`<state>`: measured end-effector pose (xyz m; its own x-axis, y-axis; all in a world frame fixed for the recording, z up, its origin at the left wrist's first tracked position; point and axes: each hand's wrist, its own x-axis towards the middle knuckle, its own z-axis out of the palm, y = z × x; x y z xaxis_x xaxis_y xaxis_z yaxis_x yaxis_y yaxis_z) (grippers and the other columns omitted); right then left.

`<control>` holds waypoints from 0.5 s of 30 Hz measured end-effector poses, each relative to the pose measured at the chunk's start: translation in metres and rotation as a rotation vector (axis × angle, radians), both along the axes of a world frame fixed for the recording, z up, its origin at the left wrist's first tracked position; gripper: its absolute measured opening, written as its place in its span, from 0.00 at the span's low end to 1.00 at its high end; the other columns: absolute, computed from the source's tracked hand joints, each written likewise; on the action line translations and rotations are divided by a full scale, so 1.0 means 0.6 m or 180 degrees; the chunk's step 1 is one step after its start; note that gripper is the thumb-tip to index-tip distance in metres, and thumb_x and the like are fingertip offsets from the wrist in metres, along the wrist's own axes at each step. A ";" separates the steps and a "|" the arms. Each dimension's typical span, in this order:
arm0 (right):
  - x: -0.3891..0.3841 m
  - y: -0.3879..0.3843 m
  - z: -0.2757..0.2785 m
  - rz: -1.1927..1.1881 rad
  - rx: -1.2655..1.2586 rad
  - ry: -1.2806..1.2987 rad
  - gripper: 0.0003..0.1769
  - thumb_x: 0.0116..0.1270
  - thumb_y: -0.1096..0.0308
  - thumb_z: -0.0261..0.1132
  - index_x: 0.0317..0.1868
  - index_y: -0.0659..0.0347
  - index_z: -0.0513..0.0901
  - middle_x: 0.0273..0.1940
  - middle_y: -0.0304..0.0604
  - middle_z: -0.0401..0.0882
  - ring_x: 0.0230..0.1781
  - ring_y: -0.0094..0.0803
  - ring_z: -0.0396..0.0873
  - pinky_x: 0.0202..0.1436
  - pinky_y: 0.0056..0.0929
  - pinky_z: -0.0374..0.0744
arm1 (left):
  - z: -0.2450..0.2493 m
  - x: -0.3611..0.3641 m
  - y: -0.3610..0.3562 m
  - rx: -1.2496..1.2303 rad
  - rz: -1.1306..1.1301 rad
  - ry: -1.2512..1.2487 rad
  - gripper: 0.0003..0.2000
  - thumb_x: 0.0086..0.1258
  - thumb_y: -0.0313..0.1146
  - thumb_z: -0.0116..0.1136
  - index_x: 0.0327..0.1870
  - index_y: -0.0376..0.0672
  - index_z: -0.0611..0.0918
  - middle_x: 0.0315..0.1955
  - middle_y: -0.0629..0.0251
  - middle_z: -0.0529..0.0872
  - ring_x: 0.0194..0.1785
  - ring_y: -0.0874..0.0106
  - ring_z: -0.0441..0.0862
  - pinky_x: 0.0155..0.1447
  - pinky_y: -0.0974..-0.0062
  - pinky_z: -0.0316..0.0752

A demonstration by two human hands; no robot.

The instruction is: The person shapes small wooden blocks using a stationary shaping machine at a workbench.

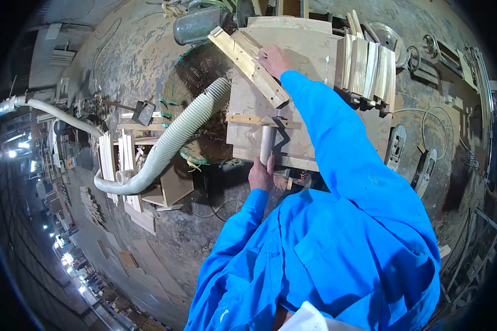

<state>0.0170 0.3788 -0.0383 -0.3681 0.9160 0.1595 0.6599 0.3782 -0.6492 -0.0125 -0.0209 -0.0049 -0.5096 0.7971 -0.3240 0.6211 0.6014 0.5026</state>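
Note:
My right hand [275, 60] is at the far side of the work table [315, 49], its fingers closed at the edge of a wooden piece beside a long wooden jig [248, 66] with dark knobs. The jig lies diagonally across the table. Nearer to me, my left hand [261, 174] is at the front edge, its fingers round the lower end of a pale cylinder [266, 144]. That cylinder meets a narrow wooden strip [246, 118] at its upper end. A dark metal bracket or its shadow shows to the right of the cylinder.
A stack of curved wooden pieces [367, 69] stands on the table's right side. A ribbed hose [185, 129] runs left of the table, by a large woven basket [190, 71]. Wooden strips [107, 160] stand farther left. Metal clamps [396, 144] lie to the right.

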 end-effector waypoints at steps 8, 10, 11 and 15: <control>0.017 -0.005 0.026 -0.0001 -0.0074 -0.0028 0.16 0.72 0.53 0.70 0.49 0.54 0.91 0.46 0.56 0.87 0.51 0.56 0.86 0.58 0.54 0.83 | -0.019 0.012 0.006 0.0075 0.0001 0.0065 0.24 0.82 0.55 0.58 0.49 0.36 0.78 0.34 0.38 0.89 0.41 0.38 0.88 0.43 0.44 0.79; 0.015 -0.003 0.029 -0.0002 0.0007 -0.0026 0.16 0.72 0.53 0.70 0.49 0.55 0.91 0.46 0.55 0.87 0.51 0.55 0.86 0.58 0.54 0.83 | -0.015 0.006 0.006 0.0102 -0.0042 0.0094 0.24 0.82 0.54 0.58 0.49 0.36 0.78 0.34 0.38 0.89 0.41 0.38 0.88 0.42 0.44 0.79; 0.014 -0.003 0.030 0.0012 0.0093 -0.0048 0.16 0.72 0.53 0.70 0.48 0.55 0.91 0.46 0.55 0.87 0.52 0.55 0.85 0.58 0.54 0.83 | -0.013 0.003 0.006 0.0117 -0.0072 0.0095 0.24 0.82 0.54 0.57 0.49 0.35 0.78 0.34 0.38 0.88 0.41 0.38 0.88 0.42 0.44 0.78; 0.020 -0.005 0.035 0.0018 0.0119 -0.0004 0.15 0.71 0.55 0.70 0.47 0.57 0.91 0.46 0.55 0.88 0.52 0.54 0.85 0.58 0.54 0.83 | -0.017 0.003 0.012 0.0160 -0.0108 0.0026 0.24 0.82 0.54 0.57 0.49 0.34 0.78 0.33 0.37 0.88 0.39 0.37 0.87 0.42 0.43 0.77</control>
<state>0.0292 0.3757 -0.0173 -0.3735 0.9073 0.1932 0.6586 0.4060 -0.6336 -0.0107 -0.0136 -0.0151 -0.4844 0.8291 -0.2792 0.6448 0.5540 0.5266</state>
